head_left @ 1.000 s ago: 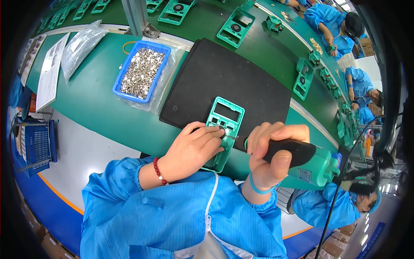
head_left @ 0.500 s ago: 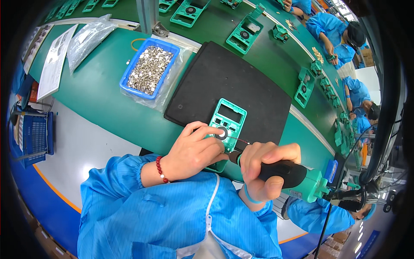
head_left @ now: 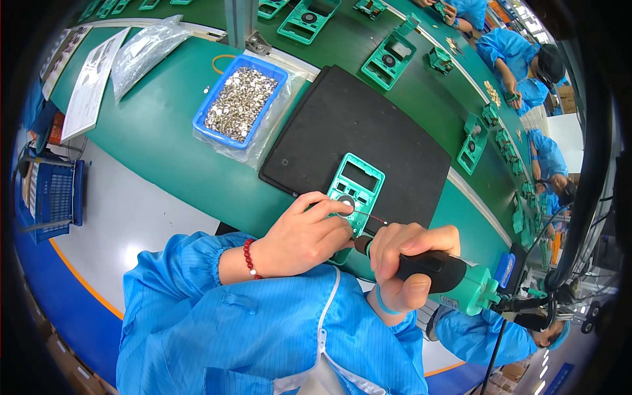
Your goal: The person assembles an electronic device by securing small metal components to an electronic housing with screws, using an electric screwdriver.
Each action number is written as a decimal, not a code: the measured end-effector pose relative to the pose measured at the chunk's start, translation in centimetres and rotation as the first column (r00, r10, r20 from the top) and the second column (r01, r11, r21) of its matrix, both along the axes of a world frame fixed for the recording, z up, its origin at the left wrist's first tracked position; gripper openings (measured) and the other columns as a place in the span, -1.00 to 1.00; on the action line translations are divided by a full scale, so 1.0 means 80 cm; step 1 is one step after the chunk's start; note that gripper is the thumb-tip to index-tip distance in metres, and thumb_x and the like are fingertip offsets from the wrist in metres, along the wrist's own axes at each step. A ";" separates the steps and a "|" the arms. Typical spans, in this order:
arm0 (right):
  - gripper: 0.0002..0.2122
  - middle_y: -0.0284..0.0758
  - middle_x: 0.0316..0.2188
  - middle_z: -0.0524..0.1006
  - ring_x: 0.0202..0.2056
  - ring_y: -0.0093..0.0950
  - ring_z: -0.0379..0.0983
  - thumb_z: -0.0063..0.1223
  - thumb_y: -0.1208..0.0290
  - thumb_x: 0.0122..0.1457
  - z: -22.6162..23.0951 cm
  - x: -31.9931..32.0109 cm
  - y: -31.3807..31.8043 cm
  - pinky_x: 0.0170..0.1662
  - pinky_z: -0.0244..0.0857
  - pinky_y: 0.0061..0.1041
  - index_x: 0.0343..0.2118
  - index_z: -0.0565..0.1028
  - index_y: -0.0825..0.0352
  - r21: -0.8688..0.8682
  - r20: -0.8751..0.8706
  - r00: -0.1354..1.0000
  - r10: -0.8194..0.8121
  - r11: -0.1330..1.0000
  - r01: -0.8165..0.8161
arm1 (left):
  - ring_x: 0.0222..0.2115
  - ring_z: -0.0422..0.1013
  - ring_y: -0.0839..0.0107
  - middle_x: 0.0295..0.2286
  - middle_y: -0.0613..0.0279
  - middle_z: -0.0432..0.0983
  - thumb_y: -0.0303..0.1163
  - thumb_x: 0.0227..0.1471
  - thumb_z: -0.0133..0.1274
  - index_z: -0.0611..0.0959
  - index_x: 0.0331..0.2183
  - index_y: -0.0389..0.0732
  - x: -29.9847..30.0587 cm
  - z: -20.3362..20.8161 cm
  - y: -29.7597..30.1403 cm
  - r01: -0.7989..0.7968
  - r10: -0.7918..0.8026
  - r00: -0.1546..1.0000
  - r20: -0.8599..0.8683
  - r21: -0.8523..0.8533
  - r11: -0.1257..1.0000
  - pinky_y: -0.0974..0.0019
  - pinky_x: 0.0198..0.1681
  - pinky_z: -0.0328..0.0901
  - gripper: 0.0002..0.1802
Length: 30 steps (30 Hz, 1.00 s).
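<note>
A teal plastic housing (head_left: 370, 192) with a rectangular window lies at the near edge of the black mat. In it sits a round black speaker (head_left: 349, 199) with a thin red-and-black wire trailing to the right. My left hand (head_left: 306, 236) is closed on the housing's lower left, one fingertip pressed on the speaker; its thumb is mostly hidden. Wrapped round the dark grip of a green-and-black electric screwdriver (head_left: 454, 276), my right hand (head_left: 409, 253) keeps it nearly level. The tool's nose points left at the housing's lower end, and the bit's tip is hidden by my left fingers.
A blue tray (head_left: 199, 120) full of small metal screws stands left of the black mat (head_left: 395, 131). Past it lie a plastic bag (head_left: 148, 52) and a printed sheet (head_left: 92, 85). A metal post (head_left: 241, 23) rises behind. More housings (head_left: 390, 59) line the far green belt; co-workers sit beyond.
The whole scene has shifted slightly right and down in the view. Both hands, the housing and the screwdriver keep about the same places relative to each other.
</note>
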State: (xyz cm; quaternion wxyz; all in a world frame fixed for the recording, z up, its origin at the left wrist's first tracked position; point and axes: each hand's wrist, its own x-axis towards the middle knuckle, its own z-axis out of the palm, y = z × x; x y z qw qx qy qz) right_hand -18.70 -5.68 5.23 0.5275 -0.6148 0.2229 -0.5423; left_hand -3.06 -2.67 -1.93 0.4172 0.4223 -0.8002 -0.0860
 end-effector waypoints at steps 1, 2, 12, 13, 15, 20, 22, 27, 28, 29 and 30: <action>-0.55 -0.40 -0.69 0.38 -0.72 -0.62 0.24 0.21 0.02 0.17 0.001 0.002 0.002 -0.67 0.14 -0.61 -0.29 0.28 0.31 0.012 -0.002 0.999 -0.036 0.999 0.036 | -0.06 0.42 0.34 -0.39 0.33 0.54 -0.33 -0.06 0.20 0.60 -0.44 -0.18 -0.001 -0.001 0.000 0.000 0.000 1.000 0.000 -0.022 1.000 0.15 0.02 0.24 -0.84; -0.55 -0.40 -0.69 0.38 -0.72 -0.62 0.24 0.21 0.02 0.17 0.001 -0.001 0.003 -0.67 0.14 -0.61 -0.29 0.28 0.31 0.014 0.002 1.000 -0.030 0.999 0.030 | -0.06 0.42 0.33 -0.38 0.31 0.54 -0.34 -0.06 0.19 0.60 -0.43 -0.19 -0.003 -0.003 0.000 -0.001 0.001 1.000 0.002 -0.043 0.999 0.16 0.02 0.25 -0.85; -0.56 -0.40 -0.70 0.37 -0.72 -0.61 0.22 0.22 0.05 0.16 0.001 0.002 0.003 -0.67 0.12 -0.59 -0.30 0.27 0.32 -0.007 -0.035 0.997 -0.072 0.997 0.072 | -0.11 0.42 0.28 -0.27 0.13 0.52 -0.41 -0.06 0.04 0.57 -0.36 -0.26 -0.010 -0.016 -0.002 0.066 -0.066 0.997 0.027 -0.003 0.998 0.16 0.06 0.23 -0.83; -0.56 -0.40 -0.70 0.37 -0.72 -0.61 0.23 0.23 0.05 0.16 0.001 0.003 0.002 -0.67 0.13 -0.59 -0.29 0.27 0.32 0.006 -0.036 0.998 -0.054 0.998 0.054 | -0.12 0.42 0.29 -0.28 0.13 0.51 -0.40 -0.06 0.05 0.57 -0.36 -0.26 -0.008 -0.017 -0.003 0.062 -0.062 0.997 0.049 -0.004 0.998 0.16 0.06 0.23 -0.83; -0.55 -0.39 -0.69 0.37 -0.70 -0.60 0.24 0.24 0.06 0.15 -0.001 0.005 0.000 -0.65 0.15 -0.59 -0.28 0.28 0.33 0.016 -0.037 0.999 -0.029 0.999 0.029 | -0.14 0.41 0.30 -0.30 0.15 0.50 -0.37 -0.04 0.07 0.57 -0.36 -0.26 -0.003 -0.011 -0.008 0.062 -0.063 0.997 0.053 0.010 0.998 0.16 0.06 0.22 -0.81; -0.56 -0.39 -0.69 0.37 -0.70 -0.60 0.23 0.23 0.06 0.17 0.001 0.008 -0.002 -0.64 0.14 -0.59 -0.28 0.28 0.33 0.055 -0.056 0.997 -0.048 0.997 0.051 | -0.11 0.41 0.31 -0.31 0.19 0.50 -0.33 -0.06 0.17 0.57 -0.33 -0.23 0.004 -0.005 -0.015 0.077 -0.078 0.995 0.054 0.022 0.997 0.16 0.08 0.22 -0.77; -0.58 -0.40 -0.68 0.36 -0.70 -0.61 0.22 0.20 0.07 0.19 -0.012 0.004 -0.011 -0.64 0.12 -0.59 -0.28 0.28 0.33 -0.056 -0.056 0.989 -0.135 0.990 0.132 | -0.13 0.42 0.24 -0.32 0.17 0.50 -0.39 -0.07 0.17 0.58 -0.30 -0.24 0.013 0.012 -0.026 -0.121 0.122 0.992 -0.016 0.053 0.991 0.15 0.01 0.26 -0.76; -0.61 -0.37 -0.67 0.35 -0.69 -0.60 0.21 0.18 0.09 0.21 -0.020 -0.005 -0.019 -0.63 0.13 -0.58 -0.26 0.30 0.33 -0.016 -0.097 0.970 -0.221 0.975 0.221 | -0.24 0.42 0.13 -0.37 0.13 0.48 -0.45 -0.04 0.15 0.59 -0.27 -0.24 0.119 0.021 -0.068 -0.559 0.541 0.800 0.259 -0.005 0.829 0.10 -0.17 0.28 -0.78; -0.61 -0.36 -0.67 0.35 -0.69 -0.59 0.22 0.19 0.11 0.19 -0.023 -0.001 -0.020 -0.62 0.15 -0.57 -0.26 0.30 0.33 0.001 -0.060 0.974 -0.216 0.976 0.217 | -0.27 0.42 0.14 -0.38 0.13 0.48 -0.44 -0.02 0.15 0.60 -0.29 -0.23 0.137 0.025 -0.073 -0.632 0.602 0.712 0.363 -0.044 0.774 0.11 -0.18 0.28 -0.81; -0.60 -0.36 -0.67 0.36 -0.69 -0.58 0.23 0.21 0.11 0.18 -0.027 -0.002 -0.020 -0.62 0.16 -0.56 -0.26 0.30 0.34 0.012 -0.065 0.976 -0.210 0.977 0.211 | -0.27 0.42 0.14 -0.38 0.13 0.48 -0.44 -0.02 0.15 0.60 -0.29 -0.23 0.153 0.022 -0.078 -0.630 0.599 0.714 0.362 -0.041 0.776 0.11 -0.18 0.28 -0.81; -0.60 -0.35 -0.67 0.36 -0.68 -0.57 0.24 0.22 0.12 0.18 -0.032 -0.002 -0.020 -0.61 0.18 -0.56 -0.26 0.30 0.34 0.026 -0.067 0.978 -0.198 0.979 0.200 | -0.28 0.42 0.14 -0.39 0.13 0.48 -0.44 -0.01 0.13 0.61 -0.33 -0.23 0.169 0.019 -0.080 -0.635 0.566 0.677 0.470 -0.015 0.773 0.11 -0.18 0.27 -0.87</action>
